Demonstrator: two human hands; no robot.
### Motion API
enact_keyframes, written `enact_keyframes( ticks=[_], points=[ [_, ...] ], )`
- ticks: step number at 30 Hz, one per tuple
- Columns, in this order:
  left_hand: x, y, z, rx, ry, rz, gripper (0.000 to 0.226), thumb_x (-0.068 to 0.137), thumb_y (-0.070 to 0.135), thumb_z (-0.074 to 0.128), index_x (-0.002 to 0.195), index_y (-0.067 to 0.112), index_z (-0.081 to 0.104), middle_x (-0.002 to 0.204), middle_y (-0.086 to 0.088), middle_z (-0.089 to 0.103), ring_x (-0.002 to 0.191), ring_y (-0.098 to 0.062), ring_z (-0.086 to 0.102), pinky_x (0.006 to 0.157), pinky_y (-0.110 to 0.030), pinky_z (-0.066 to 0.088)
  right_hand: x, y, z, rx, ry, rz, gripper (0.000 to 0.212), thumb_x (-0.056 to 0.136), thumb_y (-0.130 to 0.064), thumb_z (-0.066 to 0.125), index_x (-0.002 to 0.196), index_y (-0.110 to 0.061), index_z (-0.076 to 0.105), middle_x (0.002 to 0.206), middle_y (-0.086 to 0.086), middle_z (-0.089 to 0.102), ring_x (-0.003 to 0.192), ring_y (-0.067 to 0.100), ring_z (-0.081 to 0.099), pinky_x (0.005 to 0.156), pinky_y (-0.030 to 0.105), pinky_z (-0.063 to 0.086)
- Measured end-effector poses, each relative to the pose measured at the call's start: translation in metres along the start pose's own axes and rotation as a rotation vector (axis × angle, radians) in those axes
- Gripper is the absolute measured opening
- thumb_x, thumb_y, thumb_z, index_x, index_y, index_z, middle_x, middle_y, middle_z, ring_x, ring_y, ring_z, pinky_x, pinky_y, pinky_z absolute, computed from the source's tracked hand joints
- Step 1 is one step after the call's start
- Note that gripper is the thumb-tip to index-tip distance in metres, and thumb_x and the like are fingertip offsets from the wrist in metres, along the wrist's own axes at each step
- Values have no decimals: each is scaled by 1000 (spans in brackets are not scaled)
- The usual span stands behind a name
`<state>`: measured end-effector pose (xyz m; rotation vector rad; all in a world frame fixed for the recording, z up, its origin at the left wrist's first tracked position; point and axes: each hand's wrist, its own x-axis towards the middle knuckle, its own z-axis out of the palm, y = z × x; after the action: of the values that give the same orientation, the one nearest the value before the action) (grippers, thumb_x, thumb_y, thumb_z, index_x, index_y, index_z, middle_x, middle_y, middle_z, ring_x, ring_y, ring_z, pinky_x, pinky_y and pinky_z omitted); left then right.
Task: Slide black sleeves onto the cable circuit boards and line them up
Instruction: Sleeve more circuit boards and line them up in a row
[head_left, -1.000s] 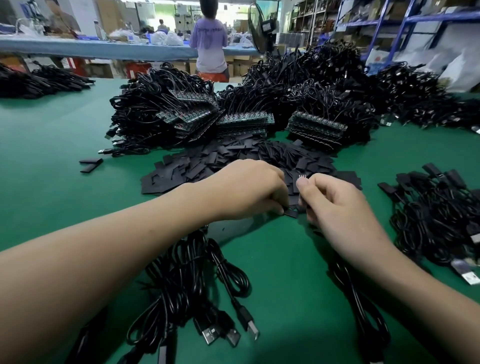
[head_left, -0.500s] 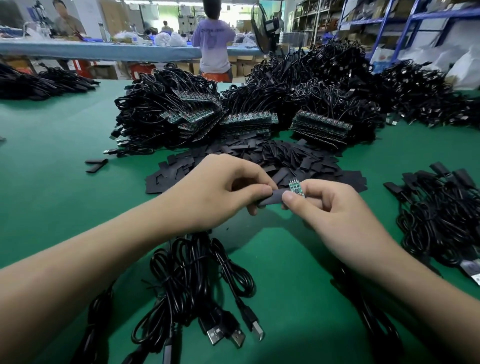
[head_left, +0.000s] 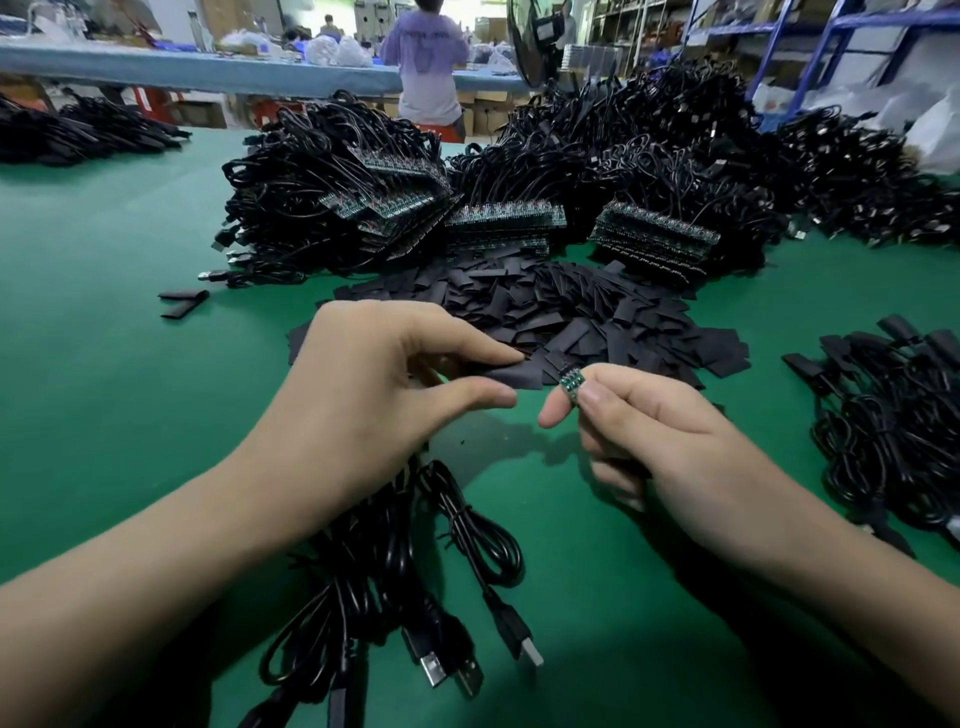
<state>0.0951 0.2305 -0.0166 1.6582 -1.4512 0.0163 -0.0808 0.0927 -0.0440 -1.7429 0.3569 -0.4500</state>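
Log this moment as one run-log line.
step: sleeving | left hand: pinches black sleeve | right hand: pinches circuit board | state: board at sleeve end, not yet inside

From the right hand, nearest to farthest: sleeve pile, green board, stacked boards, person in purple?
1. Green board, pinched in the right hand.
2. Sleeve pile, just ahead of it.
3. Stacked boards, behind the pile.
4. Person in purple, far back, standing.
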Motion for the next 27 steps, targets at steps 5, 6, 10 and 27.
enact_keyframes(
  ticks=[5, 6, 10, 27],
  points=[
    [-2, -5, -2, -29, -21, -34, 24, 72, 37, 83, 94, 28, 83, 82, 11, 76, 74, -11, 71, 75, -34, 56, 0, -1, -1, -9, -113, -12, 32, 101, -31, 46, 100, -18, 74, 61, -4, 30, 55, 12, 27, 49, 20, 28],
    [-2, -5, -3, -30, -26, -32, 24, 72, 37, 83, 94, 28, 83, 82, 12, 76, 75, -10, 71, 75, -34, 56, 1, -1, -1, -26, -126, -14, 31, 101, -31, 46, 101, -19, 75, 61, -3, 31, 55, 13, 27, 50, 21, 29],
    [-3, -6, -2, 2, -77, 28, 23, 74, 35, 83, 96, 28, 83, 81, 14, 74, 77, -9, 69, 73, -29, 54, 0, -1, 0, -23, -180, 3, 31, 104, -31, 49, 105, -13, 74, 60, -1, 28, 54, 14, 23, 49, 19, 26],
    [-6, -8, -5, 224, -185, 342, 20, 83, 24, 83, 103, 23, 82, 91, 7, 71, 78, -9, 67, 71, -30, 54, -4, -15, -7, -172, -394, 149, 30, 100, -25, 51, 113, -9, 74, 60, -7, 33, 54, 8, 28, 53, 18, 30]
  ],
)
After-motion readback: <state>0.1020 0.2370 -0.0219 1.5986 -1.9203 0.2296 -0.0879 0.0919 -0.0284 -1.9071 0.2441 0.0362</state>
